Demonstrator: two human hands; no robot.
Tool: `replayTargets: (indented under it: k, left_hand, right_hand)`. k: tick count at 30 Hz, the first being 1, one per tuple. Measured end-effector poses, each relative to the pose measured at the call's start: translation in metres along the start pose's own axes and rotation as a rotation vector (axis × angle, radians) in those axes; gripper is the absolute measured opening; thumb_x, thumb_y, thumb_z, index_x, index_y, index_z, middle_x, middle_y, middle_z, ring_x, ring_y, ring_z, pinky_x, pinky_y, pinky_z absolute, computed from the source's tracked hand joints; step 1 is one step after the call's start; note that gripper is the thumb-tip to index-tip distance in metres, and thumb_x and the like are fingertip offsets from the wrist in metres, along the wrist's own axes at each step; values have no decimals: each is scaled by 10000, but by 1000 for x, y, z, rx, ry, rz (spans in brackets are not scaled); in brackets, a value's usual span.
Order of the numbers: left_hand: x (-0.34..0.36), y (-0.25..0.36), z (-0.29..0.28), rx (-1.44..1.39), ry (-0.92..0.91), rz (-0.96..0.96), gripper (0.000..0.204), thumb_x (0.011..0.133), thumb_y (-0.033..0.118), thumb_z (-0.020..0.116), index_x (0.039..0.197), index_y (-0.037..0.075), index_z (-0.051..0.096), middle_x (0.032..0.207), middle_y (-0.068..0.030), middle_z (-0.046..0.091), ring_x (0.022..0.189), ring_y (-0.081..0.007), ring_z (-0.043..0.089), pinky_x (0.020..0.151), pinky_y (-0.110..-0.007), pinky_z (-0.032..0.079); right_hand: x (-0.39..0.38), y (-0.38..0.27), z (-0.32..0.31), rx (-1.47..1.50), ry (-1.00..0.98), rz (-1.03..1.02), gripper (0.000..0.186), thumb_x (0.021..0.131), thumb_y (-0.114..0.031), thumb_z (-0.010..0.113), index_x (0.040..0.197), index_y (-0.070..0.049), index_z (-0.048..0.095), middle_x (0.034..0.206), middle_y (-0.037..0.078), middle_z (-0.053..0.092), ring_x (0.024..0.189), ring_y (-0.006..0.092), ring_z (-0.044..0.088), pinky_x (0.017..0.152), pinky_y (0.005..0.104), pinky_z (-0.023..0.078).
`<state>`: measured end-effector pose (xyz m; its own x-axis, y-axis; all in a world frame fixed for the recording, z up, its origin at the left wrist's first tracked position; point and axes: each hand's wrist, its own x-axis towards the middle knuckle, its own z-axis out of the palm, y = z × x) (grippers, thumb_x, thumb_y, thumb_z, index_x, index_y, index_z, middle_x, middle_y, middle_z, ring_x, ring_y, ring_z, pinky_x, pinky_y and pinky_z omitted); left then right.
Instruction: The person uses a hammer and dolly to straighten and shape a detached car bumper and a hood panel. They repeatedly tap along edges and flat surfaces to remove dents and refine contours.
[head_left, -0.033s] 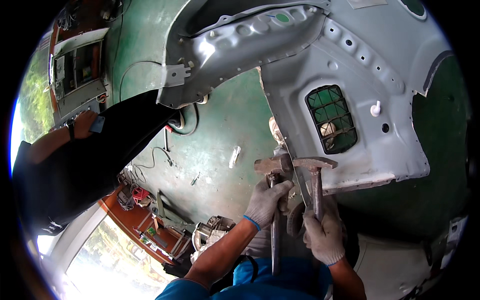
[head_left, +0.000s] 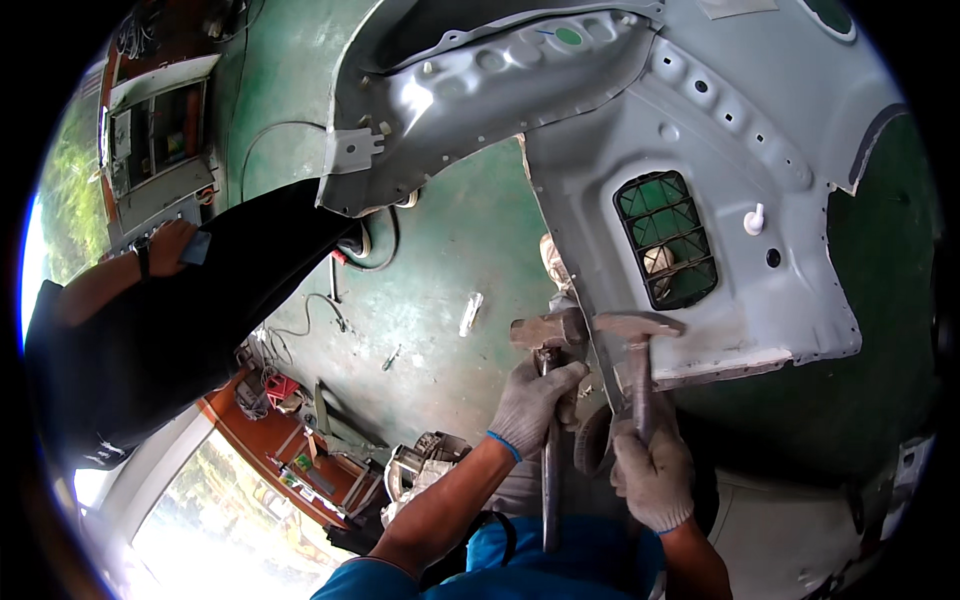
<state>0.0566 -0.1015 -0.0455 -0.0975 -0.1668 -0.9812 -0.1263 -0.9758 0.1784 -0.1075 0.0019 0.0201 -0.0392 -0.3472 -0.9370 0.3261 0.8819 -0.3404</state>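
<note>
My left hand [head_left: 532, 402], in a grey work glove with a blue cuff, grips the handle of a heavy, worn hammer [head_left: 540, 331]. That head sits against the left side of the narrow edge of a grey sheet-metal car body panel [head_left: 588, 205]. In a matching glove, my right hand [head_left: 655, 478] is closed around the handle of a slimmer body hammer [head_left: 640, 325] with a long, tapered head. This second head is on the right side of the same edge, a small gap from it, and is slightly blurred. Both handles point down toward my body.
Set in the panel is a black gridded vent [head_left: 667, 238]; a white plug [head_left: 754, 219] lies to its right. At the left stands another person [head_left: 160, 345] in black, a phone-like object in hand. A hose [head_left: 385, 255] and cables lie on the green floor [head_left: 430, 290].
The right hammer's head has shifted a little to the right, away from the panel edge, with my right hand moving slightly along. The left hammer stays in place.
</note>
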Motion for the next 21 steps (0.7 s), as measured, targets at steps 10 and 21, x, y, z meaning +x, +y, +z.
replayTargets:
  k: [10,21]
  left_hand:
    - [13,20,7,34,33,41,183,981,180,690,983,34,579,664,-25,541,508,-124,541,471,-300,500]
    - [21,37,9,10,12,61,189,977,186,691,978,33,581,672,-21,537,499,-121,529,461,-306,507]
  right_hand:
    - [17,-8,3,222,7,-119,147,1065,-194,560,1045,-48,571,640,-2,525,485,70,506,443,247,408]
    - [31,-16,4,-193,-5,-124,206,1006,-239,629,900,-64,646,625,46,596,614,248,581,677,397,469]
